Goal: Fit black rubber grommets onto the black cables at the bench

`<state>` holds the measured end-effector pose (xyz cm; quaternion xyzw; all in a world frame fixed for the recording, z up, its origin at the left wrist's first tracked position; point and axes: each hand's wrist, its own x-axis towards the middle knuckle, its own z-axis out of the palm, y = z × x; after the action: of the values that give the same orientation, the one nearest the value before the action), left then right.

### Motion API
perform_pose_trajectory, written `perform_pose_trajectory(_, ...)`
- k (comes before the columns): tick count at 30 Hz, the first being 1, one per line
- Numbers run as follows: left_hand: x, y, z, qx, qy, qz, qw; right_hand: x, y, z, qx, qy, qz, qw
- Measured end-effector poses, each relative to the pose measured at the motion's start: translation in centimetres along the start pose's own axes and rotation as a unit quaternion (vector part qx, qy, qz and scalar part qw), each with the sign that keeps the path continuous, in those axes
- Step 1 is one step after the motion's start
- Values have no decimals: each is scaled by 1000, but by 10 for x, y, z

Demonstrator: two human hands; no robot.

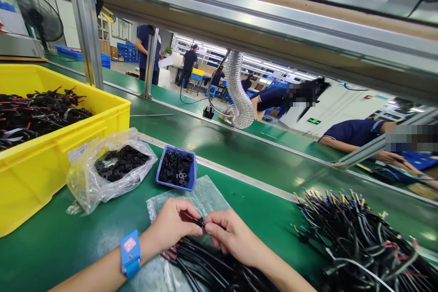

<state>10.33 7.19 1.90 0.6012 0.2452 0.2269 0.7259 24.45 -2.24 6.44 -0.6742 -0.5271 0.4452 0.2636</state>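
Wire (186,216), red, sits gripped in your left hand (174,223); your right hand (231,233) pinches the small black part (200,222) beside it. Both hands hover above a cable bundle (208,262) on the table (270,214).

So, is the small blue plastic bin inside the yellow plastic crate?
No, the blue bin stands outside the crate, on the green tabletop.

Two near hands (178,222) (228,233) (and one wristband (130,252))
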Motion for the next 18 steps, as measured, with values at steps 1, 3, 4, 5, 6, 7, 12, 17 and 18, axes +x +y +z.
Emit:
perform_pose_trajectory(1,-1,1,1,7,-2,-1,1000,0,0,0,4,-5,3,1000)
perform_pose_trajectory(3,-1,1,2,18,-3,-1,1000,1,-1,1,7,-10,6,1000)
perform_pose_trajectory(4,-1,0,3,22,-4,0,1000,1,-1,2,7,-9,6,1000)
perform_pose_trajectory(5,-1,-1,3,26,-4,2,1000,1,0,3,6,-10,5,1000)
perform_pose_trajectory(6,-1,-1,3,34,-8,5,999,1,0,3,5,-9,4,1000)
perform_pose_trajectory(7,-1,0,1,47,-12,13,999,1,1,3,5,-8,5,1000)
perform_pose_trajectory(12,5,24,-24,151,77,149,974,2,6,-17,-131,138,-9,982)
perform_pose_trajectory(17,31,49,-40,428,67,242,868,5,-8,-36,-489,183,79,850)
perform_pose_trajectory(18,39,50,-38,491,37,243,836,5,-12,-35,-522,172,86,831)
